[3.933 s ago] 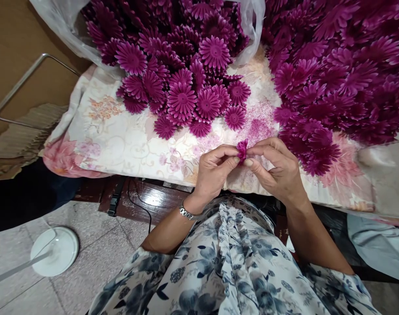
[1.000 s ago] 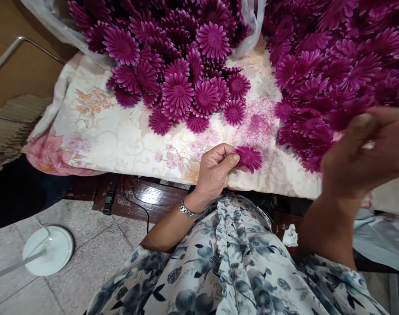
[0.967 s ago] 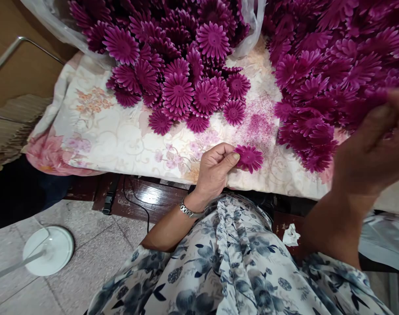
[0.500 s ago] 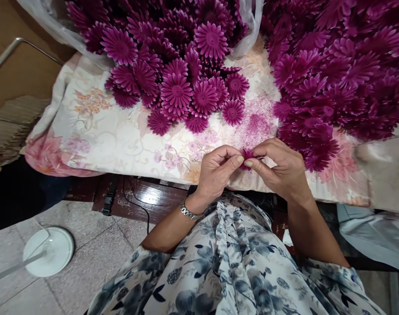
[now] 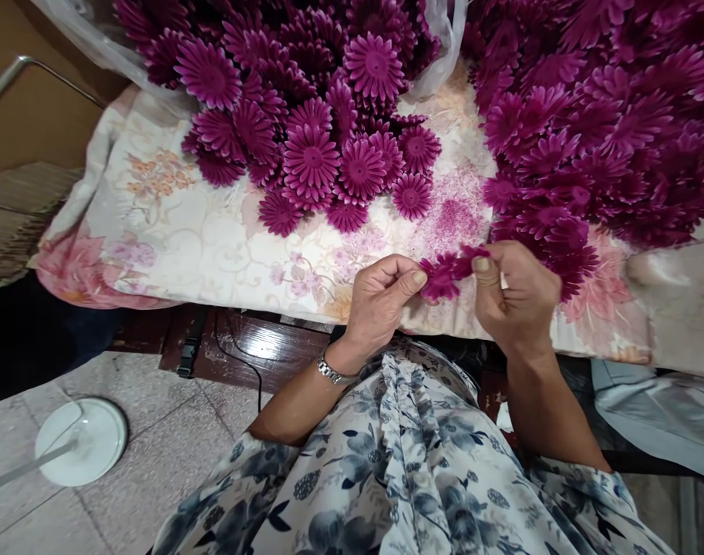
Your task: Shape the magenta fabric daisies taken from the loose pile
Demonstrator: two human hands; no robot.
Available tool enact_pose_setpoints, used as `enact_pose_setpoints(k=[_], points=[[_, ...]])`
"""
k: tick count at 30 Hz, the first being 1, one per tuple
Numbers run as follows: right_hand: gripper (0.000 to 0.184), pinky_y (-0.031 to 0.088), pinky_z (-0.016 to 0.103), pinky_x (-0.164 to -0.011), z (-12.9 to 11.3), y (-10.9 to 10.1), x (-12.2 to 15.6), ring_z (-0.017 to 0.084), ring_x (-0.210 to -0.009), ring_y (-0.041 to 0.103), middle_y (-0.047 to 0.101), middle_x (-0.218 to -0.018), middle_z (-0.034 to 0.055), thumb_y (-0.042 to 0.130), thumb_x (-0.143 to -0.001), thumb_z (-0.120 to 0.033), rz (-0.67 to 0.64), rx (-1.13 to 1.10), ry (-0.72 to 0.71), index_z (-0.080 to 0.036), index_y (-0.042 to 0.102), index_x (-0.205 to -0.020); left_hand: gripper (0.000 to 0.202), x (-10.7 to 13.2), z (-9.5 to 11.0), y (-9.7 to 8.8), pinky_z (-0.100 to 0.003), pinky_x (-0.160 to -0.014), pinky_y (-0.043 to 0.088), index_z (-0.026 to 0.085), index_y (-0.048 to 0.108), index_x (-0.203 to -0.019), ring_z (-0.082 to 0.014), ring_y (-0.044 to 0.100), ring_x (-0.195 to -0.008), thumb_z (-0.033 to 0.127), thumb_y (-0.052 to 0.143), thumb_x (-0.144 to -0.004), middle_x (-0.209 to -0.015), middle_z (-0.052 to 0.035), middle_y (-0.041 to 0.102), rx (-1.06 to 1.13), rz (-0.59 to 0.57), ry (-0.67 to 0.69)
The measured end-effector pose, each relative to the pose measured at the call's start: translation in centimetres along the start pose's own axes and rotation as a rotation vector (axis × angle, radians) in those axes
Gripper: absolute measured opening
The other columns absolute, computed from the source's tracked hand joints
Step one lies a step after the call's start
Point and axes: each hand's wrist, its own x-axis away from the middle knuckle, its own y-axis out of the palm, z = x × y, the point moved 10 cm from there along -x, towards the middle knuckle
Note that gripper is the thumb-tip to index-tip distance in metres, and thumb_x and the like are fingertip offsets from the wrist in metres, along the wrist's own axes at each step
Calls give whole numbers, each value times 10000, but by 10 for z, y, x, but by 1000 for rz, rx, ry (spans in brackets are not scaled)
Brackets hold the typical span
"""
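Between my hands, near the front edge of the table, is a small magenta flower piece (image 5: 442, 277) with narrow petals. My left hand (image 5: 383, 297) pinches its left side between thumb and forefinger. A second magenta flower piece (image 5: 469, 260) is pinched by my right hand (image 5: 517, 297), angled up beside the first; whether the two are fully apart I cannot tell. To the right of my right hand lies a large heap of magenta flowers (image 5: 611, 131). Ahead and to the left is another pile of round magenta flower heads (image 5: 311, 158).
A flowered cloth (image 5: 213, 239) covers the table, with magenta specks (image 5: 453, 220) strewn on it. A clear plastic bag (image 5: 444, 65) surrounds the left pile at the back. A white round stand base (image 5: 82, 441) is on the floor at lower left. A black strap buckle (image 5: 188, 356) hangs below the edge.
My right hand has moved right, away from my left, drawing a petal piece with it. More of the flower pieces now shows between the hands. My left hand stays nearly in place.
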Motion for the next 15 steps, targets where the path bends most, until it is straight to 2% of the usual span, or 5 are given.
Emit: enact_pose_setpoints(k=[5, 9, 11, 13, 15], points=[[208, 355, 318, -538, 54, -62, -4, 182, -615, 601, 621, -648, 73, 470, -873, -242, 303, 486, 110, -172, 641, -779, 246, 0, -2, -3, -194, -441, 277, 167, 601, -617, -42, 361, -461, 350, 755, -672, -510, 49, 456, 13, 12, -12], [304, 443, 454, -723, 96, -72, -11, 336, -894, 652, 705, -940, 173, 553, -821, -315, 139, 623, 198, -140, 684, -1033, 233, 0, -2, -3, -192, -456, 269, 165, 604, -628, -43, 361, -492, 338, 751, -681, -535, 44, 443, 6, 8, -5], [376, 459, 491, -772, 84, -67, -12, 355, -939, 643, 691, -1008, 194, 592, -795, -320, 128, 546, 126, -128, 660, -1111, 225, 0, -2, -2, -195, -472, 284, 166, 610, -634, -49, 373, -510, 334, 752, -680, -551, 40, 462, -9, 7, 0], [369, 485, 459, -783, 54, -56, -11, 312, -936, 643, 687, -1000, 184, 595, -804, -303, 143, 367, 19, -128, 650, -1124, 212, 0, 0, -2, -200, -506, 320, 169, 621, -642, -56, 402, -535, 329, 757, -674, -574, 36, 497, -31, 3, 19], [311, 506, 384, -754, 25, -27, -8, 248, -898, 633, 688, -938, 137, 639, -785, -303, 11, 88, -38, -155, 659, -1058, 191, 1, 3, 0, -207, -555, 359, 174, 638, -656, -67, 444, -571, 325, 752, -679, -608, 28, 543, -62, -1, 51]])
